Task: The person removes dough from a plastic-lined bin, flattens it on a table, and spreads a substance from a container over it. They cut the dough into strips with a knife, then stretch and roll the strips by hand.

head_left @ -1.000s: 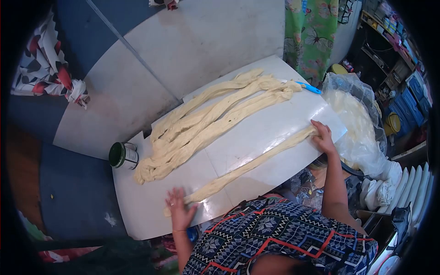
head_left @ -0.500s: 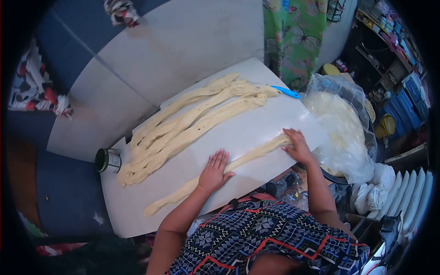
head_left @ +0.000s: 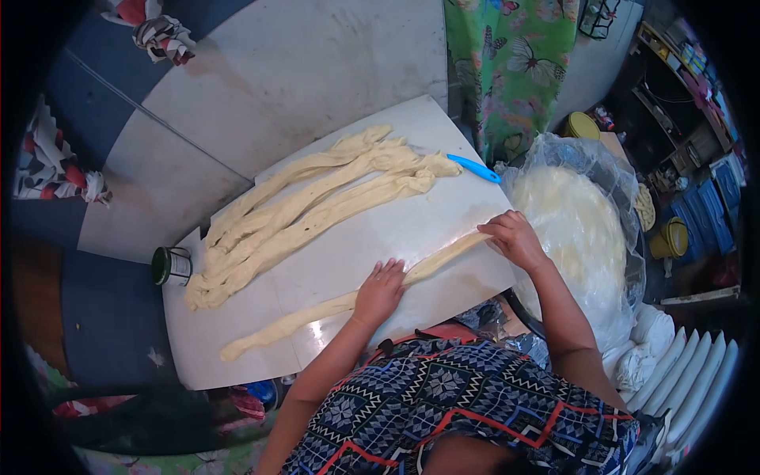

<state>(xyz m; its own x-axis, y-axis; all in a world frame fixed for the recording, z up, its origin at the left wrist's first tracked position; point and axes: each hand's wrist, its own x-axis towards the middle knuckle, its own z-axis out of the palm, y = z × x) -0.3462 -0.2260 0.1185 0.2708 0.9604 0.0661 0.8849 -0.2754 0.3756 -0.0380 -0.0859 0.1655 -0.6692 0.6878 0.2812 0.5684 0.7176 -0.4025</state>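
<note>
A long, thin strip of pale dough [head_left: 305, 318] lies diagonally along the near side of the white board [head_left: 340, 249]. Flat across the strip's middle rests my left hand [head_left: 380, 293], fingers stretched out. At the strip's right end, my right hand [head_left: 513, 240] pinches the dough between thumb and fingers. A larger pile of long dough strips [head_left: 305, 206] spreads over the far side of the board. Beside the pile's right end is a blue handle [head_left: 475, 168]; whatever it belongs to is hidden.
A small dark-green-topped tin [head_left: 172, 266] stands at the board's left edge. Right of the board, a large dough mass [head_left: 566, 214] sits in a plastic-lined basin. A green butterfly curtain [head_left: 514, 71] hangs behind. White stacked items [head_left: 689, 380] are at lower right.
My right hand has closed on the strip's right end, which looks thinner and slightly raised. My left hand has shifted along the strip toward its middle. The camera view has shifted somewhat.
</note>
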